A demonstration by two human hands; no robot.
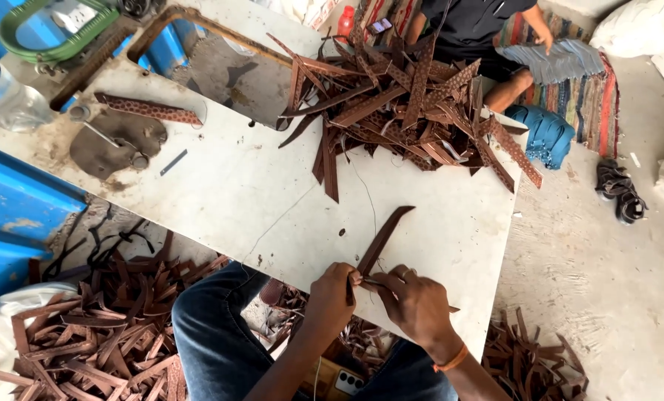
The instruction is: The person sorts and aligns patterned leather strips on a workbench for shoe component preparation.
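My left hand (332,293) and my right hand (413,301) meet at the near edge of a white table (235,186). Together they pinch the near end of a long brown leather strip (384,238) that slants up and away over the tabletop. My right hand wears a ring and an orange wristband. A thin thread runs from the strip across the table. A big heap of similar brown strips (406,104) lies at the table's far end.
More brown strips lie on the floor at left (102,334) and right (540,364). A single strip (150,109), scissors (109,137) and a plastic bottle (1,93) sit far left. Another person (488,37) sits beyond, holding grey pieces. Sandals (620,191) lie on the floor.
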